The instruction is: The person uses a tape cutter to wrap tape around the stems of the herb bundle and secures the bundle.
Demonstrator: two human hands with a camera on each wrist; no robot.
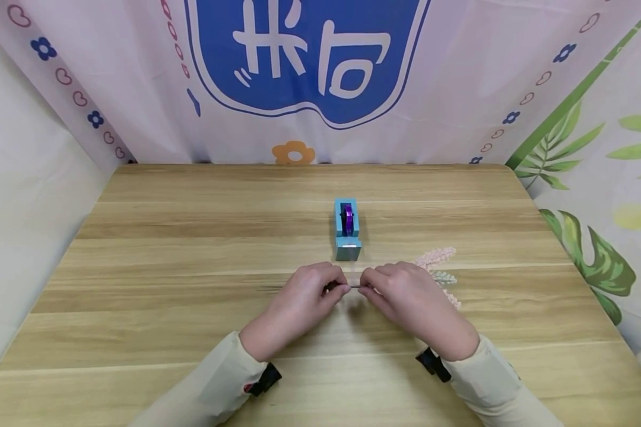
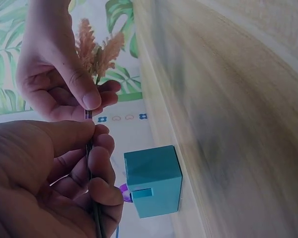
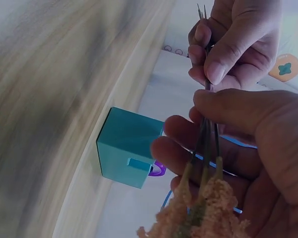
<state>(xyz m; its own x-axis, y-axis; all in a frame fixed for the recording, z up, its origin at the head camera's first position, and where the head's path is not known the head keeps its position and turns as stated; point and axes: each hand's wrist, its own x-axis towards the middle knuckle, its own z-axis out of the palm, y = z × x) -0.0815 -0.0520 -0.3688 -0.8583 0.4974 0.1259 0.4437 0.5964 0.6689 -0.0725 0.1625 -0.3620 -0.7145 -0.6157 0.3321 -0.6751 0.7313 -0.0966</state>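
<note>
Several artificial flower sprigs with pink heads and one green head lie bunched, their thin dark stems running together. My left hand pinches the stems between thumb and fingers, the stem ends passing back through its curled fingers. Close to it, on the flower-head side, my right hand pinches the same bunch, with the heads extending past that hand. A purplish patch shows on the stems in the short gap between both hands in the left wrist view; what it is I cannot tell.
Just beyond the hands a teal tape dispenser stands on the wooden table, with a purple tape roll in it. A printed curtain hangs along the table's back edge.
</note>
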